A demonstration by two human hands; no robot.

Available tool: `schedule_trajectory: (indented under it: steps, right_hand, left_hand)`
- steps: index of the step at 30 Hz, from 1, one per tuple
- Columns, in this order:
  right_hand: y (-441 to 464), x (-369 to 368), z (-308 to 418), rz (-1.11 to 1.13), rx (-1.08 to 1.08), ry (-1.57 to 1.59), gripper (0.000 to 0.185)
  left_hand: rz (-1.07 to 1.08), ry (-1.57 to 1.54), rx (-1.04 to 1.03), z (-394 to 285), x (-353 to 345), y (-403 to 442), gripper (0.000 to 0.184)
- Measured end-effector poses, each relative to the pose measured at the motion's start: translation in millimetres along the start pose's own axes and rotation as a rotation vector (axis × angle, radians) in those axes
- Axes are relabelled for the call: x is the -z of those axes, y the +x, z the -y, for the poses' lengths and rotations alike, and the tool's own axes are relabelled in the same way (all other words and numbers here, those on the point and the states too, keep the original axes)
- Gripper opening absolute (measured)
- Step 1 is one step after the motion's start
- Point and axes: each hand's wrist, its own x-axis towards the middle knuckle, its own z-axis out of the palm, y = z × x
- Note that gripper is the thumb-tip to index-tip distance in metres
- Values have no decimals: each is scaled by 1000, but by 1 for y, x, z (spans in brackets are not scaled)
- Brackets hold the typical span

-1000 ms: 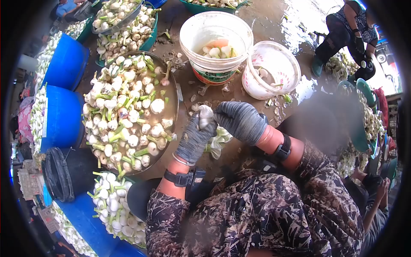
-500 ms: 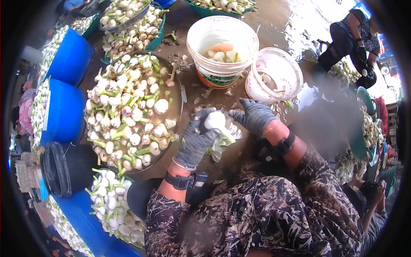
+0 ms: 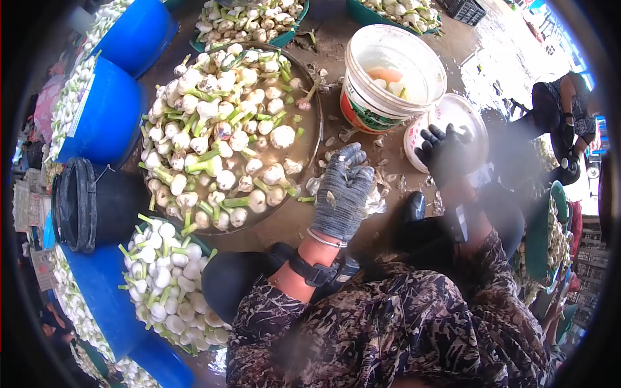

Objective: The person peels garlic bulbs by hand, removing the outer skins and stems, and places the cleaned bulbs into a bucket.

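Note:
My left hand [image 3: 343, 194], in a grey glove, has its fingers curled beside the wide pan [image 3: 314, 152] of garlic bulbs [image 3: 220, 132]; whatever is inside them is hidden. Pale peelings [image 3: 375, 202] lie just right of it. My right hand [image 3: 443, 152], in a dark-looking glove and partly blurred, has its fingers spread and empty, over the small white bucket [image 3: 475, 129]. Behind, a larger white bucket [image 3: 362, 84] holds several pale pieces.
Cleaner white bulbs [image 3: 171, 278] fill a container at the lower left, near a black bucket [image 3: 81, 204] and blue tubs [image 3: 107, 119]. Green basins of garlic [image 3: 404, 10] stand at the back. Another person [image 3: 566, 116] sits at the right.
The white bulb seen at my left hand is no longer visible. My right hand has moved right, away from the left, and opened wider. The view has shifted, with the pan and buckets displaced.

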Motion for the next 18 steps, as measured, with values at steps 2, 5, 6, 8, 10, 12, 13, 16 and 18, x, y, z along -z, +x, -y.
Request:
schedule_trajectory:
  steps: [2,5,6,8,10,12,13,16,18]
  right_hand:
    - [3,-20,-25,195,-43,-478,35]
    - [-7,-64,-90,846,361,-920,24]
    - [3,-72,-114,1095,592,-949,24]
    - [-5,-105,-164,984,633,-1166,24]
    - [-56,-133,-154,1036,579,-1448,26]
    - [-58,-137,-169,1111,578,-1524,25]
    - [-56,-135,-173,1141,571,-1527,25]
    - [-43,-121,-177,1218,573,-1394,25]
    - [-27,-108,-173,1267,612,-1216,25]
  left_hand:
    - [11,-14,-11,-7,2,-3,39]
    - [-3,2,-161,2,5,0,37]
    - [-23,124,-286,-13,10,-1,33]
    - [-65,160,-311,-17,18,0,33]
    - [-105,194,-327,-13,24,2,31]
    - [-105,43,-241,-9,25,2,31]
    - [-92,-112,-157,-8,25,1,31]
    - [-147,-41,-202,-3,31,5,32]
    - [-233,-50,-122,-7,34,2,25]
